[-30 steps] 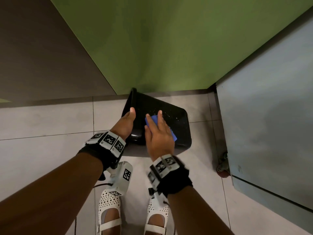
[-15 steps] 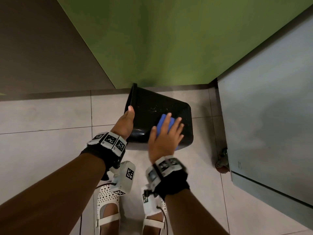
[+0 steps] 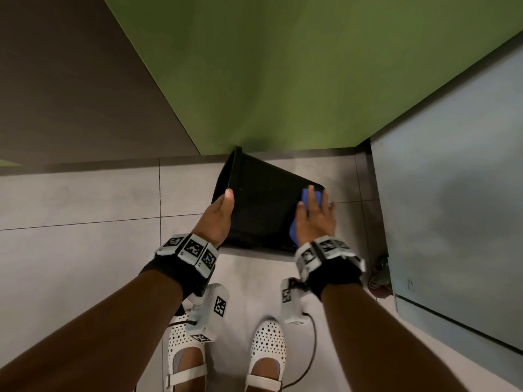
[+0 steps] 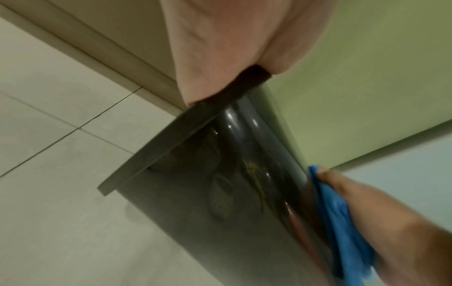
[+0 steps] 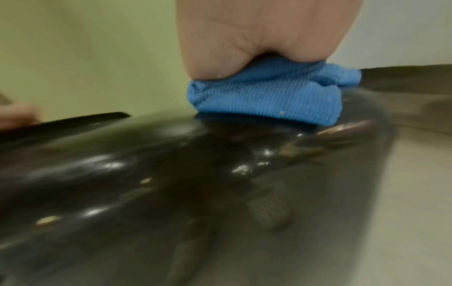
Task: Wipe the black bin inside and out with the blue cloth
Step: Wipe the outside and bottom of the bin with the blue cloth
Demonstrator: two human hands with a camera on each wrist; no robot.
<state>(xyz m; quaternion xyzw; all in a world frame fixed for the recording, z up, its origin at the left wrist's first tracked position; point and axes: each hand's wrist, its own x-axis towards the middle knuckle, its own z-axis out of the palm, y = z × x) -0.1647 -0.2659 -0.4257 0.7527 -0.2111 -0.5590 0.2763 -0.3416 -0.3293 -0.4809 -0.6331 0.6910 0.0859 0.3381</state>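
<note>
Cloth (image 3: 310, 197) now rightward, under right hand (image 3: 316, 219).

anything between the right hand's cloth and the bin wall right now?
Nothing visible. The right hand presses the folded blue ribbed cloth straight onto the glossy black plastic bin outer wall near its base, while the left hand grips the rim.

The head view looks steeply down from above at both forearms and the black bin (image 3: 263, 210). Each wrist view sits close against the bin's glossy side, sharing the blue cloth (image 4: 342, 222) (image 5: 269, 98).
</note>
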